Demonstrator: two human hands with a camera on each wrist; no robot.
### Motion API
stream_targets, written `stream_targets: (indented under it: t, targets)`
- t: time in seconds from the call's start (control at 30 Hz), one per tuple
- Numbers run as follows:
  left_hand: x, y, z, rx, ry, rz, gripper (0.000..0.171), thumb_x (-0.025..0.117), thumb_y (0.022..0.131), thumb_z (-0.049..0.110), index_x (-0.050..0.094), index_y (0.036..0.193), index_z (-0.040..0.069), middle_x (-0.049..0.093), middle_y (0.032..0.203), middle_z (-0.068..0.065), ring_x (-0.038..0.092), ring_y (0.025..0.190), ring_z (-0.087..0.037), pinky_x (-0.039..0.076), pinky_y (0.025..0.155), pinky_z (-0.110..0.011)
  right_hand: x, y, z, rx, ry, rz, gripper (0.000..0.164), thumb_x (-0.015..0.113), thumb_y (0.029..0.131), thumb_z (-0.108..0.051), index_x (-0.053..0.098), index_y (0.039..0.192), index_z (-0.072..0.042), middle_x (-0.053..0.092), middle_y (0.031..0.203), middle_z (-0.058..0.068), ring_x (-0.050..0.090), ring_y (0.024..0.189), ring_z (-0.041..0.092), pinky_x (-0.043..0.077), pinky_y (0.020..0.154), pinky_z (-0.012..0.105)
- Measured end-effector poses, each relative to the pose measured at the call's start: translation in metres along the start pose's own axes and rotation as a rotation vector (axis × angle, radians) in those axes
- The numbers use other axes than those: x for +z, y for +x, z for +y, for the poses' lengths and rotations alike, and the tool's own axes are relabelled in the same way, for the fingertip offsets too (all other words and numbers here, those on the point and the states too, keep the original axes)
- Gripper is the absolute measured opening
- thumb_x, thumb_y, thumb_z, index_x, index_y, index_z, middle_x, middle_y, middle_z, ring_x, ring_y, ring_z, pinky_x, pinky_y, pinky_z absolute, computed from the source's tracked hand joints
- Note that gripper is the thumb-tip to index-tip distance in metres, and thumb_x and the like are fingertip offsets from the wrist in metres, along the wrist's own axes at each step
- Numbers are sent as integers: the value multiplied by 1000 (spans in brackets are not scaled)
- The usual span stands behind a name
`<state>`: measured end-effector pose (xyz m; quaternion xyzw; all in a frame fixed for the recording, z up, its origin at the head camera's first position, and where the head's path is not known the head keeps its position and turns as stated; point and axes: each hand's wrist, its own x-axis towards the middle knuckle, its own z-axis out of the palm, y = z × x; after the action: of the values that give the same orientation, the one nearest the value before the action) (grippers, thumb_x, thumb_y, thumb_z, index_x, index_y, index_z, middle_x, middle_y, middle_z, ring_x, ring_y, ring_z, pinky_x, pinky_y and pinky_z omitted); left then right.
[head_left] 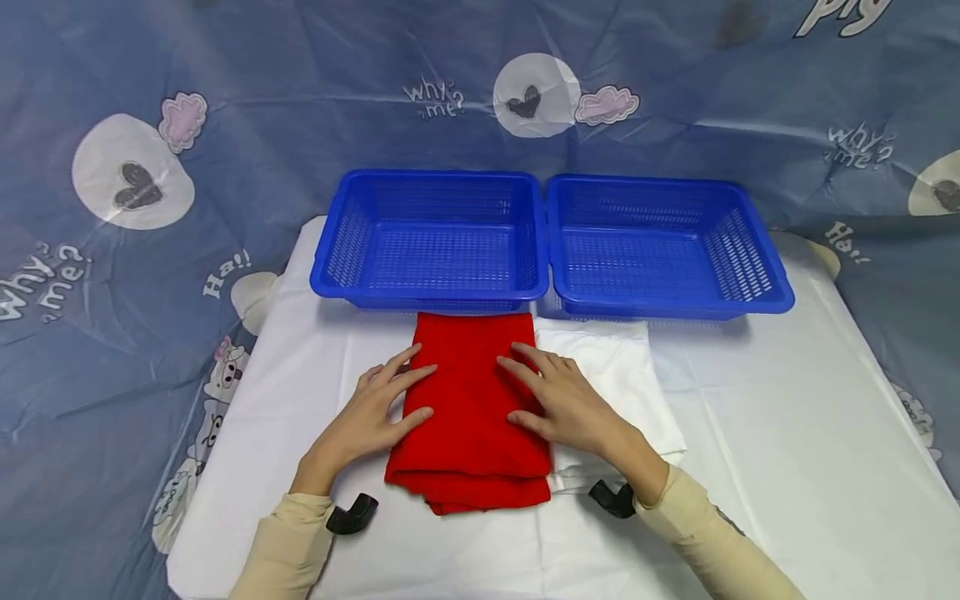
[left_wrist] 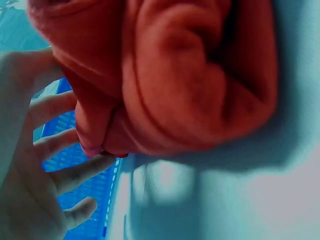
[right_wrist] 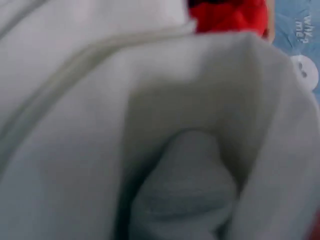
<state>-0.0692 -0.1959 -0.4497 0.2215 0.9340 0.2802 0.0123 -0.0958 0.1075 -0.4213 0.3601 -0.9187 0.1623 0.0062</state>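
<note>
A folded red cloth (head_left: 472, 417), its layers stacked at the near edge, lies on the white-covered table. My left hand (head_left: 375, 408) is at its left edge, fingers spread and fingertips on the fabric. Over the right side of the red cloth, my right hand (head_left: 570, 400) spreads its fingers in the same way. A folded white cloth (head_left: 615, 367) lies beside the red one, partly under my right hand and forearm. In the left wrist view, thick rolled folds of the red cloth (left_wrist: 180, 90) show beside the spread fingers. White fabric (right_wrist: 60, 150) fills most of the right wrist view.
Two blue plastic baskets stand side by side behind the cloths: a left basket (head_left: 442, 294) and a right basket (head_left: 675, 305). A blue printed sheet (head_left: 300, 100) hangs behind the table. Black pieces (head_left: 352, 514) sit by both wrists.
</note>
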Motion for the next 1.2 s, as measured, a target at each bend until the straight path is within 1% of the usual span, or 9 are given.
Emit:
stream_targets:
  t: [0.2,0.27,0.37,0.5,0.6,0.73,1.03,1.1,1.2]
  targets:
    - [8,5,-6,-2,-81,26,51,54,82,47,42,130,32,20,146,5,26,133,-17,28,100,-51,1,8,-1,57,-56,-30,75,66,71,-50,39,134,-19,39,131,5,49,95,30,41,84,40]
    - [11,8,-6,13,-100,30,50,55,83,45,43,129,31,21,146,4,26,133,-17,30,101,-50,0,8,1,71,-37,-49,76,66,71,-51,38,134,-20,38,131,5,52,93,29,42,84,40]
    - [13,11,-8,34,-125,45,49,57,83,41,45,128,28,22,145,1,27,132,-20,32,101,-47,1,7,6,76,53,-89,76,65,73,-50,34,137,-23,32,138,4,51,107,29,39,92,47]
    - [15,12,-10,54,-152,86,47,60,82,37,48,126,26,25,144,-1,29,130,-21,34,101,-44,5,4,13,68,205,-108,74,63,75,-50,29,138,-29,20,147,-1,33,129,25,29,99,55]
    - [17,11,-10,64,-171,110,46,62,81,35,50,125,24,27,142,-2,29,130,-21,34,101,-44,12,0,16,38,255,-75,74,62,76,-49,29,138,-29,18,148,-2,27,133,23,27,100,55]
    - [19,10,-9,64,-140,135,45,62,81,34,52,124,22,30,140,-1,31,129,-18,34,101,-40,21,-4,18,18,270,6,71,64,76,-43,33,137,-25,23,146,-1,28,132,21,28,100,53]
    - [15,10,4,123,74,218,47,65,79,29,54,123,14,35,140,-5,42,123,-22,42,93,-39,27,-7,15,-9,244,150,63,66,78,-33,40,134,-20,25,145,-5,30,131,14,34,102,39]
    - [17,8,5,134,83,245,47,67,78,27,56,121,13,37,138,-5,43,121,-22,42,92,-39,29,-8,15,-33,237,167,61,66,78,-32,42,133,-20,26,145,-5,30,131,13,34,102,37]
    - [21,7,5,173,26,280,44,70,75,21,60,116,10,41,135,-7,44,118,-22,42,91,-37,30,-10,15,-78,239,190,57,66,79,-28,45,131,-19,31,142,-3,33,129,14,35,102,36]
